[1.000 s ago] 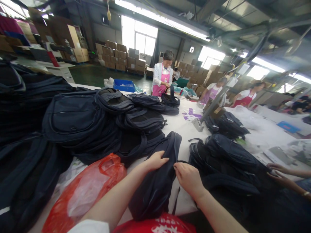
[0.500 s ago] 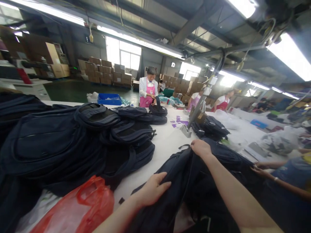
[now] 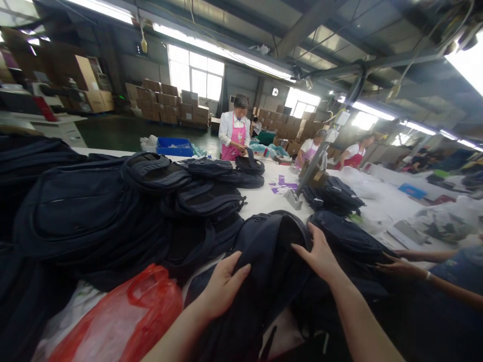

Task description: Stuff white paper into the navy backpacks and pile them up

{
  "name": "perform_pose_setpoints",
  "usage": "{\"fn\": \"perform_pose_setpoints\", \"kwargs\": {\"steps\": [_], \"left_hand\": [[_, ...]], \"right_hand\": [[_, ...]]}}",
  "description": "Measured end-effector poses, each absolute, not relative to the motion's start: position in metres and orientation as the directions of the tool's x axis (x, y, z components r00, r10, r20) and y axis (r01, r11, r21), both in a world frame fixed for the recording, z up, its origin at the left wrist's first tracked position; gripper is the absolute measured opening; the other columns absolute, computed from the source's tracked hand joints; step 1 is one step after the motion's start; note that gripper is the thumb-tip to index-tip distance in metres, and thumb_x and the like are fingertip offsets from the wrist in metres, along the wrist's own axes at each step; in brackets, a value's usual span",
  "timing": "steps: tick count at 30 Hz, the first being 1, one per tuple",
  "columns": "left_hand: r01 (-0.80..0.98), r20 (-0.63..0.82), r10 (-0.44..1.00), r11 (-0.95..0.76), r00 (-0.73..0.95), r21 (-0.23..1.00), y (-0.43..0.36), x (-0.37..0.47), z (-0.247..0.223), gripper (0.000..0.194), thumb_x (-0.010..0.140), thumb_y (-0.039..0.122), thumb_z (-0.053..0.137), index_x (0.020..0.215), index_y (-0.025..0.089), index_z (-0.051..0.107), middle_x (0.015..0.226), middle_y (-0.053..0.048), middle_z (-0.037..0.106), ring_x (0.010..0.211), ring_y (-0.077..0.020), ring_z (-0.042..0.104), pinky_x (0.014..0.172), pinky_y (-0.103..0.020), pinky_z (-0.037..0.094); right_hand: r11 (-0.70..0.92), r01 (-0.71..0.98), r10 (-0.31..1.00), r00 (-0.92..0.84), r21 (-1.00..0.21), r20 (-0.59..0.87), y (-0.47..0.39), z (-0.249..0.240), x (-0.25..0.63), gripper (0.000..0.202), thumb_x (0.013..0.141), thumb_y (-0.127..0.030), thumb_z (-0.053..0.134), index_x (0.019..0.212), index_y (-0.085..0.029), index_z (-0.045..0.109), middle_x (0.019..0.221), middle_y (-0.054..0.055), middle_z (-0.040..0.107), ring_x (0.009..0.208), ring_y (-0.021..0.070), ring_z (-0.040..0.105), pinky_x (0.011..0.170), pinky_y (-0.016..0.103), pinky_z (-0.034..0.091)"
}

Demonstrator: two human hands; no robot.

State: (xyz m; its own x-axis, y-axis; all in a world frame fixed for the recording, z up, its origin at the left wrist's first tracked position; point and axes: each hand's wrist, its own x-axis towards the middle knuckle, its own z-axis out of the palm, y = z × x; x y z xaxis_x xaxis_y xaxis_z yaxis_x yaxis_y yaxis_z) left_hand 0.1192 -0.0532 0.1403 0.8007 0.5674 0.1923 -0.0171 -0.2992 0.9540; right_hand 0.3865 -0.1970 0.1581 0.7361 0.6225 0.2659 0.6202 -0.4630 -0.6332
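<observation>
A dark navy backpack (image 3: 260, 251) is propped up on the white table in front of me, its top flap gaping on the right side. My left hand (image 3: 225, 284) grips its left side, thumb lying across the fabric and some fingers hidden. Against the right edge of the gap, my right hand (image 3: 320, 254) holds the backpack's rim between thumb and fingers, which are set apart. Just right of it lies another navy backpack (image 3: 347, 234), with a co-worker's hands (image 3: 402, 264) on its far right end.
Piled navy backpacks (image 3: 83, 211) cover the left side of the table. A red plastic bag (image 3: 124, 317) lies at the front left. A metal post (image 3: 307, 176) rises from the table ahead. Across it, a person in a pink apron (image 3: 238, 136) handles a backpack. A blue bin (image 3: 174, 147) stands behind.
My right hand has left the top edge it was pinching and moved down and right, its thumb now spread. The backpack's top has risen into a rounded shape and gapes wider. My left hand shifted slightly left.
</observation>
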Motion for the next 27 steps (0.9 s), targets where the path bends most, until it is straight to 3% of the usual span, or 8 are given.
{"fn": "perform_pose_setpoints", "kwargs": {"steps": [3,5,7,9,12,17,21,27], "left_hand": [[-0.059,0.241,0.573,-0.318,0.784,0.946,-0.055,0.125,0.137,0.033,0.094,0.048,0.047,0.091,0.019,0.063,0.092,-0.004,0.068,0.085,-0.0195,0.061,0.081,-0.029,0.049],[-0.058,0.251,0.562,-0.337,0.788,0.94,-0.055,0.131,0.131,0.03,0.094,0.045,0.048,0.091,0.019,0.063,0.092,-0.003,0.068,0.084,-0.0187,0.062,0.081,-0.028,0.048],[-0.012,0.239,0.557,-0.38,0.796,0.925,-0.053,0.136,0.126,0.028,0.093,0.043,0.05,0.091,0.019,0.063,0.092,-0.004,0.068,0.085,-0.0191,0.062,0.081,-0.028,0.048],[0.066,0.213,0.565,-0.432,0.797,0.899,-0.047,0.136,0.126,0.024,0.09,0.04,0.052,0.09,0.018,0.062,0.091,-0.004,0.068,0.085,-0.0203,0.062,0.081,-0.03,0.047],[0.213,0.145,0.618,-0.467,0.773,0.858,-0.037,0.128,0.139,0.025,0.087,0.042,0.055,0.093,0.019,0.06,0.092,-0.006,0.068,0.086,-0.0231,0.063,0.079,-0.032,0.047],[0.377,0.153,0.753,-0.481,0.64,0.792,-0.023,0.121,0.173,0.051,0.082,0.055,0.059,0.117,0.018,0.054,0.115,-0.014,0.065,0.106,-0.0323,0.061,0.091,-0.04,0.046],[0.364,0.217,0.788,-0.485,0.575,0.795,-0.002,0.126,0.171,0.03,0.086,0.032,0.054,0.114,0.02,0.055,0.106,-0.011,0.068,0.098,-0.0279,0.065,0.086,-0.036,0.047],[0.413,0.117,0.894,-0.312,0.433,0.856,0.017,0.122,0.096,0.023,0.08,0.012,0.052,0.101,0.02,0.059,0.099,-0.008,0.069,0.092,-0.0238,0.065,0.084,-0.034,0.048]], "right_hand": [[-0.239,0.091,0.597,0.799,-0.967,-0.072,-0.199,0.135,0.348,0.079,0.066,-0.056,0.075,0.13,-0.017,0.051,0.132,0.017,0.058,0.12,0.0326,0.058,0.093,0.046,0.054],[-0.12,-0.245,0.631,0.729,-0.962,-0.264,-0.193,0.119,0.328,0.055,0.069,-0.05,0.072,0.112,-0.016,0.062,0.107,0.013,0.071,0.1,0.0313,0.068,0.083,0.044,0.058],[-0.013,-0.321,0.606,0.751,-0.947,-0.263,-0.185,0.111,0.316,0.043,0.066,-0.041,0.074,0.1,-0.017,0.064,0.09,0.008,0.074,0.088,0.0298,0.071,0.079,0.042,0.058],[0.032,-0.209,0.58,0.801,-0.977,-0.152,-0.178,0.112,0.312,0.042,0.062,-0.034,0.077,0.099,-0.018,0.065,0.089,0.005,0.074,0.085,0.0282,0.07,0.08,0.04,0.057],[0.004,0.071,0.68,0.731,-0.997,0.055,-0.168,0.127,0.308,0.039,0.073,-0.04,0.073,0.105,-0.018,0.067,0.099,0.007,0.074,0.096,0.0293,0.068,0.086,0.04,0.055],[0.022,0.54,0.849,0.435,-0.841,0.301,-0.153,0.162,0.279,0.034,0.088,-0.045,0.058,0.105,-0.019,0.072,0.106,0.01,0.072,0.096,0.0274,0.066,0.09,0.04,0.053],[0.066,0.608,0.862,0.365,-0.791,0.352,-0.154,0.169,0.266,0.035,0.089,-0.046,0.058,0.107,-0.019,0.072,0.11,0.011,0.071,0.101,0.0284,0.066,0.095,0.041,0.052],[-0.15,0.485,0.737,0.636,-0.861,0.23,-0.167,0.119,0.295,0.051,0.085,-0.055,0.059,0.12,-0.017,0.064,0.116,0.011,0.07,0.109,0.0283,0.064,0.1,0.042,0.05]]}}
